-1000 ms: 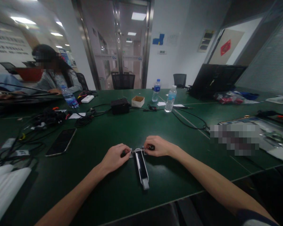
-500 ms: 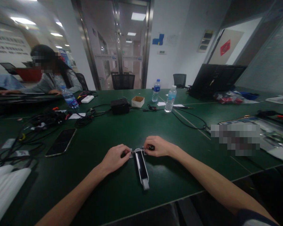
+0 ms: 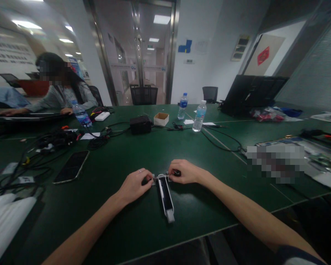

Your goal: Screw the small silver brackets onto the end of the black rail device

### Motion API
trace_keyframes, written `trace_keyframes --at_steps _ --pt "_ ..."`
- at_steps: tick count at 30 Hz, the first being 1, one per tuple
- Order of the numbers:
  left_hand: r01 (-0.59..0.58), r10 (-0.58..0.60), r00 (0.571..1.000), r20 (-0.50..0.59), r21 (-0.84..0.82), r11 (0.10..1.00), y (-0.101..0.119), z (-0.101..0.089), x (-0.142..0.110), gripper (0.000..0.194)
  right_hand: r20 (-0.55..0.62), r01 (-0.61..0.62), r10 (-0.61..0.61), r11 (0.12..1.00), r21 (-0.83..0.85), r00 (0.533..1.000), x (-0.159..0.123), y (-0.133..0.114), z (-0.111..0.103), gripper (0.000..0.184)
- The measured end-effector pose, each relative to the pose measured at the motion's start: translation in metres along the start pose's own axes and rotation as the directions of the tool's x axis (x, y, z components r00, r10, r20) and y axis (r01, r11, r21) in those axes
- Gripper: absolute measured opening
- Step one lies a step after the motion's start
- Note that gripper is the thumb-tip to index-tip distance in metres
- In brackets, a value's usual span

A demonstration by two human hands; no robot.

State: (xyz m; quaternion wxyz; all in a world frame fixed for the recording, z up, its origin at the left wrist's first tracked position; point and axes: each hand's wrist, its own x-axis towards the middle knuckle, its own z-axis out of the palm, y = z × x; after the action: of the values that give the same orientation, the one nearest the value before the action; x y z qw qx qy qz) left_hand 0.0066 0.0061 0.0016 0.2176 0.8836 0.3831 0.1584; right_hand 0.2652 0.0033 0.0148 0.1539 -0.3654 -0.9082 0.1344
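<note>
A long, narrow white-framed device (image 3: 166,195) with a glossy dark middle lies on the green table, slightly tilted from straight ahead. Its near end has a pale tab (image 3: 170,216), and a thin crosspiece (image 3: 162,177) spans its far end. My left hand (image 3: 138,184) is closed in a pinch at the crosspiece's left end, a ring on one finger. At the opposite end, my right hand (image 3: 183,172) pinches the crosspiece with curled fingers. Both fingertips hide the small parts they touch.
A phone (image 3: 71,167) and tangled black cables (image 3: 56,139) lie to the left. Farther back stand a black box (image 3: 140,124), a small open carton (image 3: 161,119) and water bottles (image 3: 199,116). Opened electronics (image 3: 320,156) sit at right. A person (image 3: 68,88) sits across at left.
My hands and the device keep their places. Across the table, the seated person's hands have shifted slightly.
</note>
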Motion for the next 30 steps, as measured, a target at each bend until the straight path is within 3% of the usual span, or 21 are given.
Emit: trace_keyframes --at_steps 16,30 --pt "0.041 -0.041 0.999 0.02 0.015 0.999 0.0006 -0.0002 -0.0005 0.019 0.008 -0.016 0.016 1.0 0.011 1.0 -0.0002 -0.0017 -0.0016 0.007" --pt "0.001 0.0 1.0 -0.007 0.028 1.0 0.0006 0.0009 0.0005 0.02 -0.014 0.003 -0.003 1.0 0.006 1.0 -0.0004 -0.0002 0.0001 0.007"
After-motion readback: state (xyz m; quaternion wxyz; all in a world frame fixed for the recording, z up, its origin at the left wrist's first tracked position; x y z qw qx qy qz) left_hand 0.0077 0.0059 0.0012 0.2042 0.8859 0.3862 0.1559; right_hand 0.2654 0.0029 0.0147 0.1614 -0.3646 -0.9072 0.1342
